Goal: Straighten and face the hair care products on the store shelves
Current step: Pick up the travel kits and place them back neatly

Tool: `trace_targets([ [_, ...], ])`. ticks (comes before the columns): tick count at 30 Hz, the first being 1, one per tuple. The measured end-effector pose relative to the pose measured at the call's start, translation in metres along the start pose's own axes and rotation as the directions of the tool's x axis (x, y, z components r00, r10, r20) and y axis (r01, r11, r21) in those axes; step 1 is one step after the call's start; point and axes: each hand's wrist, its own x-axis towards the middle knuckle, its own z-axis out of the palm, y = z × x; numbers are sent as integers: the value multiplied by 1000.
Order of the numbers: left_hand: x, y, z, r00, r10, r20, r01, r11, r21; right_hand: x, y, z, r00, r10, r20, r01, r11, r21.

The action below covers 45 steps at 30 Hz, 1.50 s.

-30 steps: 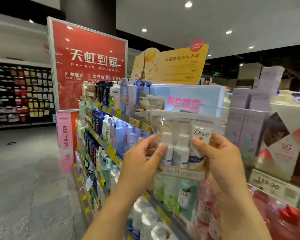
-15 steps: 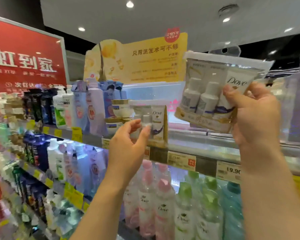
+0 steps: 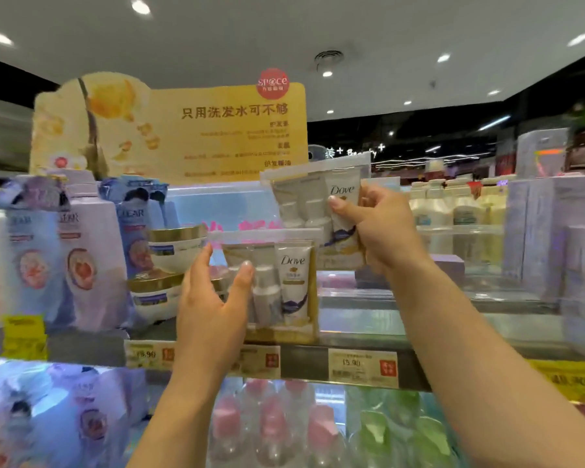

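The right hand (image 3: 382,228) gripped a raised Dove pack (image 3: 321,204); the left hand (image 3: 213,298), fingers apart, touched the shelved pack (image 3: 284,282).

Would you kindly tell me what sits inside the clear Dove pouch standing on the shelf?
The clear Dove pouch holds a white Dove tube and two small bottles; the left hand covers the leftmost one.

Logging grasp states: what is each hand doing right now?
Left hand: open, around the shelved Dove travel pack.
Right hand: closed on the raised Dove pack.
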Motion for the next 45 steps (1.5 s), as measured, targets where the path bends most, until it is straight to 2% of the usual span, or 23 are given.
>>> trace_targets([
  [5, -2, 1, 10, 999, -40, 19, 41, 997, -69, 0, 12, 11, 990, 108, 90, -105, 994, -38],
  [8, -4, 2, 12, 998, -55, 4, 55, 993, -108, 2, 15, 8, 984, 148, 94, -138, 985, -105],
  [12, -5, 1, 11, 997, -75, 10, 76, 987, -140, 5, 6, -14, 998, 53, 26, -44, 962, -271],
  [16, -4, 1, 10, 997, -80, 19, 82, 982, -170, 6, -4, -19, 991, 97, 92, -77, 977, -201],
  [21, -4, -4, 10, 997, -66, 43, 71, 991, -117, 9, -4, -2, 972, 179, 152, -166, 982, -95],
  [26, -2, -5, 6, 996, -36, 86, 45, 994, -96, 15, 0, 10, 962, 230, 150, -227, 973, -39],
  [30, -2, -6, 5, 994, -18, 112, 28, 995, -92, 15, 4, 21, 967, 236, 94, -237, 972, 0],
  [38, -1, -7, -1, 989, 1, 151, 16, 993, -114, 8, 3, 41, 966, 246, -82, -248, 969, -12],
  [41, -1, -8, -5, 986, 11, 166, 9, 992, -122, 3, -2, 43, 968, 243, -67, -246, 968, -42],
  [45, -1, -8, -7, 983, 5, 184, 18, 992, -123, -2, -14, 38, 965, 260, 26, -257, 962, -89],
])
